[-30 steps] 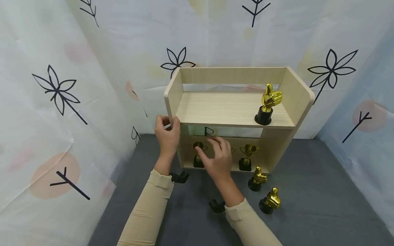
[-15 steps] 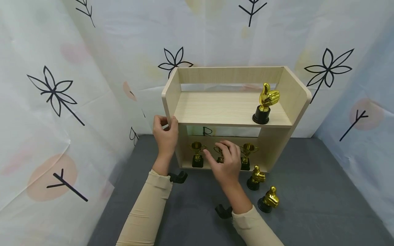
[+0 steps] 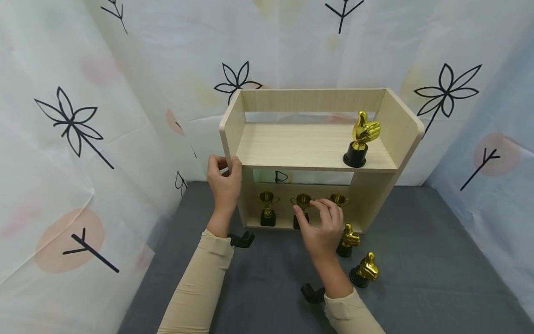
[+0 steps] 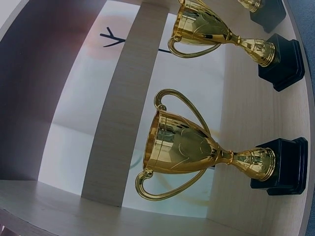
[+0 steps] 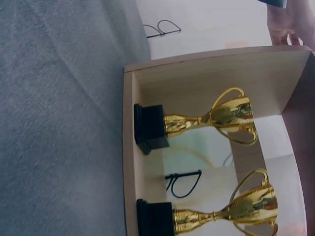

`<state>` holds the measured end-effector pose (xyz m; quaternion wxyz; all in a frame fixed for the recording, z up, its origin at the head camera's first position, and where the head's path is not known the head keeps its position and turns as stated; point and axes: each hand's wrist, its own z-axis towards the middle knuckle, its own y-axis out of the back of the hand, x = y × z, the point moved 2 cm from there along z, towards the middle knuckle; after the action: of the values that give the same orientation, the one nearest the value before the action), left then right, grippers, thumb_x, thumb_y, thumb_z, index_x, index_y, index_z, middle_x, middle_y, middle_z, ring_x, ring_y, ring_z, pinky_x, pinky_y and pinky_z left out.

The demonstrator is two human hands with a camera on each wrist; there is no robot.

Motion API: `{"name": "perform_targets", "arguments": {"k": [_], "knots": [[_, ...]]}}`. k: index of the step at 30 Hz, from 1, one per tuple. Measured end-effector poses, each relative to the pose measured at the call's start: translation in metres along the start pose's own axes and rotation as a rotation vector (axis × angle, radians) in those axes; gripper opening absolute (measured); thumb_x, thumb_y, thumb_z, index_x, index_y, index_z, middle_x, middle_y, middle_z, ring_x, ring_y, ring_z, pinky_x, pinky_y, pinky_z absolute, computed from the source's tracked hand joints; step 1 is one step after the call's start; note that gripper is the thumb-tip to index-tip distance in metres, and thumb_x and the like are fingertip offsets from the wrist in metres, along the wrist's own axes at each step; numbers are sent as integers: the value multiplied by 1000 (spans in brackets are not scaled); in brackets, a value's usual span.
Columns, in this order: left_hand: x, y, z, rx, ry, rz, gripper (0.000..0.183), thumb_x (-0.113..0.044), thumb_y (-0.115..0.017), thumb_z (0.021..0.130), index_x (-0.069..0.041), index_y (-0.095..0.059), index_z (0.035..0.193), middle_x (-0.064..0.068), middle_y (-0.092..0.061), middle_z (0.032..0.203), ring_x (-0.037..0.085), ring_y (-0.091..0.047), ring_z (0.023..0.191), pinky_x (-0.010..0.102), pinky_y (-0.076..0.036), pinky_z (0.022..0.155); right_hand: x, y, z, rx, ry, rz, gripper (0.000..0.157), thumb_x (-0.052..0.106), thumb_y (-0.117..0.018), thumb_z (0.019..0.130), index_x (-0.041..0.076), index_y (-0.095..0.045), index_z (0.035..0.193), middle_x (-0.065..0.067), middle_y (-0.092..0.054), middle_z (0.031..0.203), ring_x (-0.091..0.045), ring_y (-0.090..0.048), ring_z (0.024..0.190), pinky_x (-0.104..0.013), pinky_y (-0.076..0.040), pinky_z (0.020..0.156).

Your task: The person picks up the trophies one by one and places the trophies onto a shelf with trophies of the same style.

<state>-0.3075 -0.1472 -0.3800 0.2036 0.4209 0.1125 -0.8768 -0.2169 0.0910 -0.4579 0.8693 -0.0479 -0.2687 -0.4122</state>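
My left hand [image 3: 225,183] grips the front edge of the left side panel of a pale wooden two-tier shelf [image 3: 292,144]; in the right wrist view its fingers [image 5: 283,37] show at that panel. In front of the lower tier is my right hand [image 3: 322,229], fingers loosely bent, with nothing between them. On that tier stand a left gold trophy cup [image 3: 267,211], a middle trophy cup [image 4: 202,29] and a right trophy cup [image 3: 339,199], all on black bases. My right hand partly covers the right cup in the head view.
A gold thumbs-up trophy [image 3: 357,141] stands on the upper tier at the right. Two more, a nearer thumbs-up trophy [image 3: 366,269] and a farther thumbs-up trophy [image 3: 348,239], stand on the grey cloth [image 3: 425,260]. Patterned fabric [image 3: 167,55] hangs behind.
My right hand has moved rightward along the front of the lower tier, uncovering the left and middle cups. My left hand has kept its grip on the side panel.
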Motion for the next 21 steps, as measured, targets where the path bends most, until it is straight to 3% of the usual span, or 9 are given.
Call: {"name": "perform_targets", "arguments": {"k": [12, 21], "knots": [[0, -2, 1, -5, 3, -20, 22, -20, -66, 103, -5, -52, 97, 14, -58, 98, 22, -62, 94, 44, -55, 79, -5, 12, -12, -28, 11, 5, 37, 18, -96, 79, -5, -76, 100, -25, -68, 102, -43, -63, 96, -48, -49, 86], [-1, -1, 0, -20, 29, -10, 20, -18, -67, 102, -4, -53, 98, 15, -59, 100, 23, -63, 95, 41, -55, 79, -6, 22, -11, -53, -20, 25, 23, 2, -89, 84, -6, -75, 100, -25, -65, 103, -37, -62, 85, -31, -47, 78]]}}
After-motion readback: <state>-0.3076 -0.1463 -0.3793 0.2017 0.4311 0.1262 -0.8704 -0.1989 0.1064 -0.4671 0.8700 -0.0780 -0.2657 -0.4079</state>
